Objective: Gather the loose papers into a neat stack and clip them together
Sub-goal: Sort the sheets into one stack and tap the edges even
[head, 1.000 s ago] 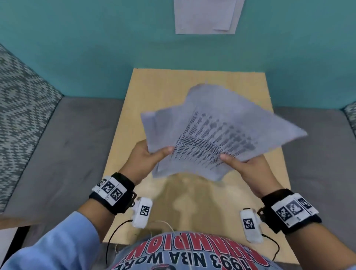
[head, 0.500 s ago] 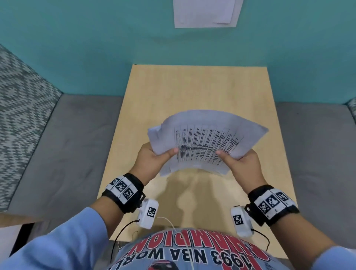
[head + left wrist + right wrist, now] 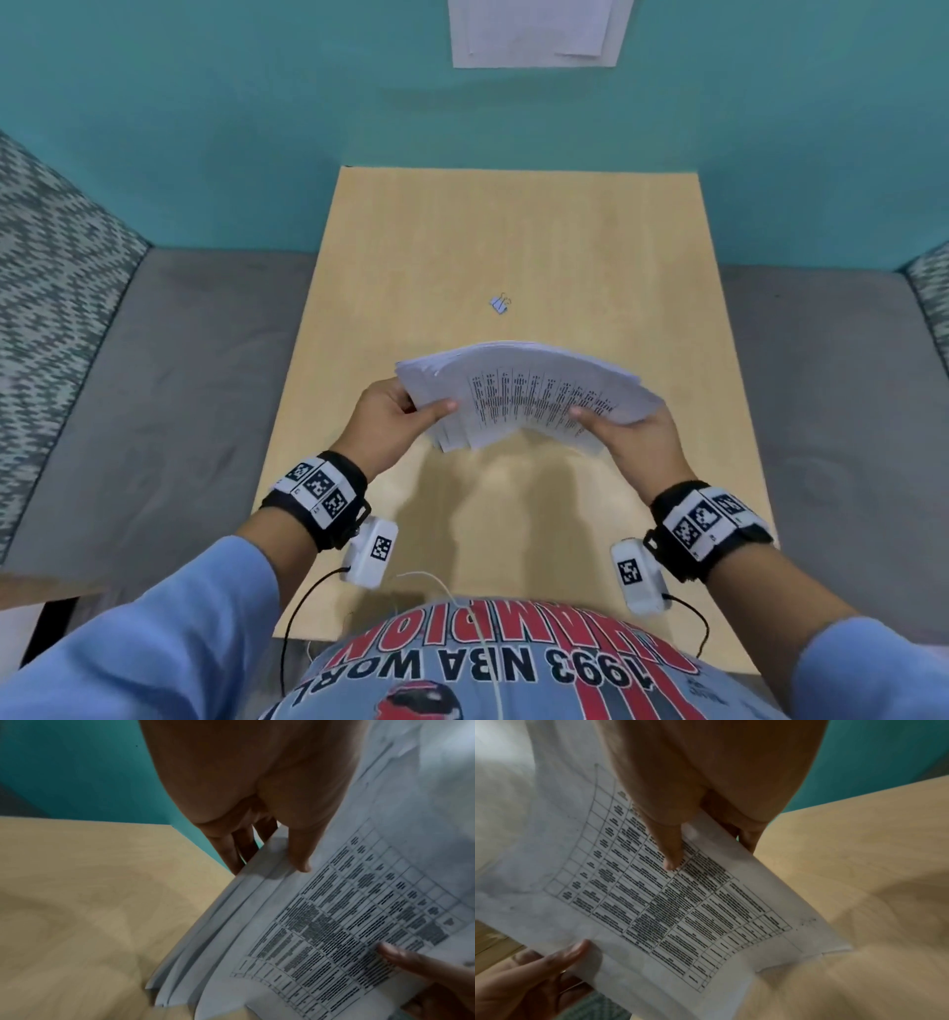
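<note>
A sheaf of white papers [image 3: 529, 395] with a printed table on the top sheet is held upright over the wooden table [image 3: 462, 246], bowed upward, its lower edge near the tabletop. My left hand [image 3: 398, 419] grips its left edge, thumb on the front and fingers behind. My right hand [image 3: 624, 437] grips the right edge the same way. The left wrist view shows the papers [image 3: 321, 923] with their left edges fanned and uneven; the right wrist view shows the papers [image 3: 667, 902] with my thumb on the print. A small binder clip [image 3: 500, 304] lies on the table beyond the papers.
A teal wall stands behind the table, with white sheets [image 3: 536, 31] pinned on it. Grey cushioned seating [image 3: 169, 390] flanks the table on both sides. Cables run from the wrist cameras to my body at the near edge.
The loose, spread sheets have been drawn together into one bowed sheaf and brought down and nearer to me. The binder clip, hidden before, now shows beyond the papers.
</note>
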Available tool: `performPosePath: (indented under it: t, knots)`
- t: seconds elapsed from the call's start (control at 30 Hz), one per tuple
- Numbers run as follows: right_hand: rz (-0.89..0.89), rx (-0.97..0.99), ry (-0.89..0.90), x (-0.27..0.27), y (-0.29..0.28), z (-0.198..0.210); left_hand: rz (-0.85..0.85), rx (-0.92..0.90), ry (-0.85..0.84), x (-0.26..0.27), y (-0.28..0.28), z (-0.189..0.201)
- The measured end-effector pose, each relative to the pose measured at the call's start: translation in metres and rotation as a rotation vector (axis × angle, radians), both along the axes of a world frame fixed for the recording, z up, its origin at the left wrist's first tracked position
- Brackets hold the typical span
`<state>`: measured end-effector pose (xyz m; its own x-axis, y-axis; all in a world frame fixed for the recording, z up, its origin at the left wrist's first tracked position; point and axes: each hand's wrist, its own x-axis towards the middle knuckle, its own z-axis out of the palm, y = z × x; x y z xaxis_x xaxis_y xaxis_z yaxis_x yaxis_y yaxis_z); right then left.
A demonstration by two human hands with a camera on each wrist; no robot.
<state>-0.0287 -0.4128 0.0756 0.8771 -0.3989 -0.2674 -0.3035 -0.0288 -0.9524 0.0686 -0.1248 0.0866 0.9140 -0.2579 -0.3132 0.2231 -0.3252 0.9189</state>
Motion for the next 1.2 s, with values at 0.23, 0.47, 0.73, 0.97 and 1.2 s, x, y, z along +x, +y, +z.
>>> performPosePath:
  t: [0.23, 0.47, 0.73, 0.97, 1.2]
  knots:
    - [-0.067, -0.020, -0.062, 0.005, -0.005, 0.014, 0.035, -0.051, -0.092, 0.009, -0.004, 0.014]
    - [-0.060, -0.043, 0.023, 0.006, -0.006, 0.004, -0.018, 0.019, -0.224, 0.009, -0.007, 0.037]
    - [0.221, -0.315, -0.152, 0.011, -0.010, 0.050, -0.351, 0.476, -0.607, 0.025, 0.001, 0.129]
    - [0.371, -0.394, -0.144, 0.013, 0.009, 0.078, -0.711, 0.765, -0.620, 0.015, -0.019, 0.119]
    - [0.295, -0.338, 0.063, 0.000, -0.043, 0.061, -0.432, 0.371, -0.295, 0.024, 0.006, 0.100]
